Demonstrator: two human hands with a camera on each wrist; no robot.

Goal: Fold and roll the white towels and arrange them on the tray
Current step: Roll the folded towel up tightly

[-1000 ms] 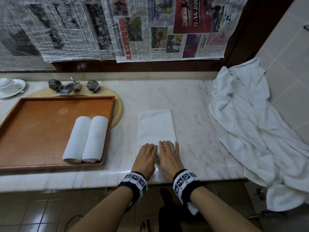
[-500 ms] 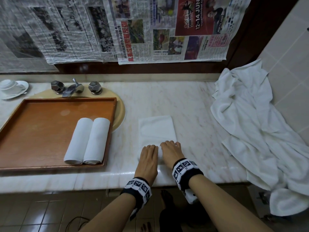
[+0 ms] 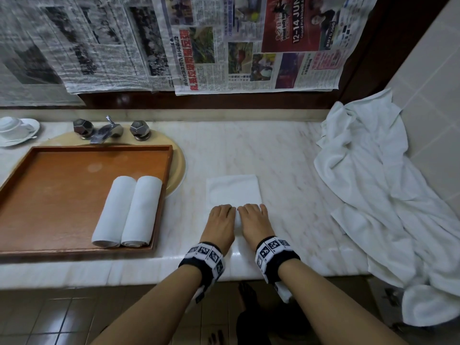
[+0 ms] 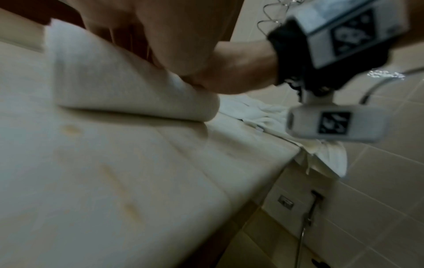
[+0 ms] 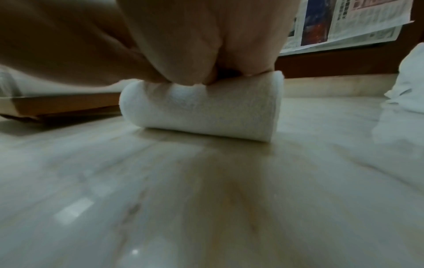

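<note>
Head view shows the left hand [image 3: 220, 224] and right hand [image 3: 254, 222] side by side, fingers curled over the half-rolled towel [image 3: 232, 192] on the surface [image 3: 286, 165] beside the tray [image 3: 74, 195]. Uneven pressure could skew the roll or leave it loose.

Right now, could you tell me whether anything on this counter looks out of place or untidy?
Only the crumpled white towel pile at the right end stands out: it spills over the counter edge.

The big colour newspaper page [image 3: 261, 43] on the wall has a red ad reading "12-14 JUN" and "RM70,000".
</note>
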